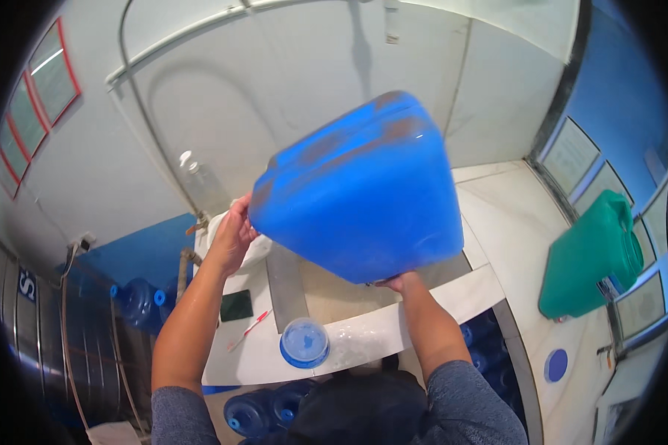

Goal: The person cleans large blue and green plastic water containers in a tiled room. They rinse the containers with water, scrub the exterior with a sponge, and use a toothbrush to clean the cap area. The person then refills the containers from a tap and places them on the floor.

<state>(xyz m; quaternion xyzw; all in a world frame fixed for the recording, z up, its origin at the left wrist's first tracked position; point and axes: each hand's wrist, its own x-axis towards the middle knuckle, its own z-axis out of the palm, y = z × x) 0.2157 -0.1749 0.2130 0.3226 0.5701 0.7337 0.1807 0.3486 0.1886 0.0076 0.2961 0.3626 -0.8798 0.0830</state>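
A large blue plastic container (360,189) fills the view, tilted and raised above a white worktop (364,334). The left hand (234,237) wraps its fingers around the container's lower left end; the right hand (401,282) presses up under its bottom edge, fingers mostly hidden. A small round blue tub (304,343) sits on the worktop below, a green container (590,256) well apart at right.

We raise both bare forearms; our left hand (234,236) grips with curled fingers, while our right hand (401,282) presses up, mostly hidden.
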